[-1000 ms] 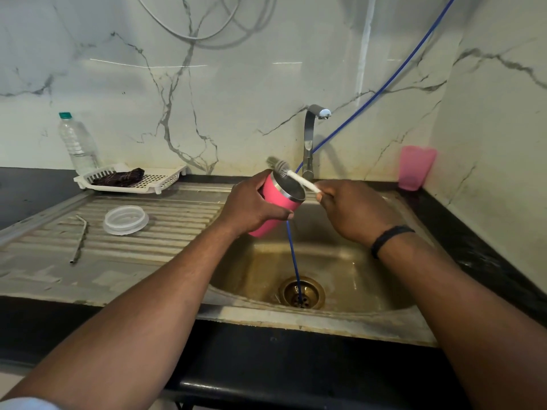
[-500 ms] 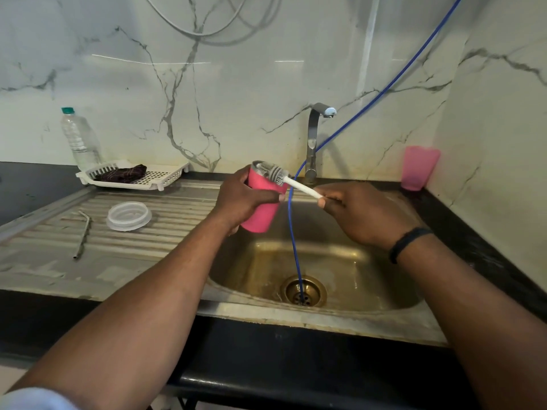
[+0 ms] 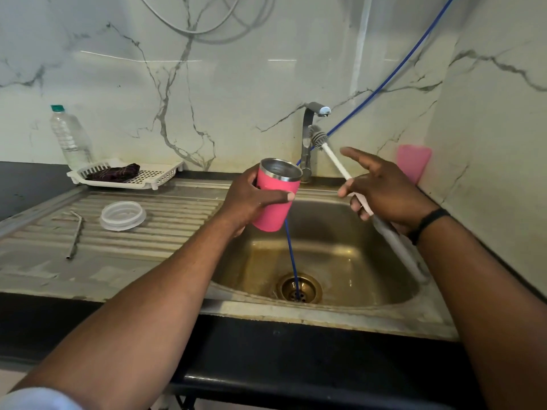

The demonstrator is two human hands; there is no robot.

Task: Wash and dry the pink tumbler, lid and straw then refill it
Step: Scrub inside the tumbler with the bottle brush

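Observation:
My left hand (image 3: 251, 199) grips the pink tumbler (image 3: 273, 208) upright over the left part of the sink (image 3: 340, 261), its steel mouth open to the top. My right hand (image 3: 381, 187) holds a long white bottle brush (image 3: 336, 156) by its handle; the grey bristle head points up by the tap (image 3: 309, 137), clear of the tumbler. The index finger sticks out straight. The clear lid (image 3: 122, 215) and the metal straw (image 3: 76, 234) lie on the ribbed drainboard (image 3: 177, 220) to the left.
A white rack (image 3: 154, 176) with a dark cloth stands at the back left, beside a plastic water bottle (image 3: 69, 137). A pink cup (image 3: 413, 162) sits in the right corner. A blue hose (image 3: 291, 255) runs from the wall down into the drain.
The brush head has come out of the tumbler and swung up and to the right toward the tap. The tumbler has tipped upright in my left hand.

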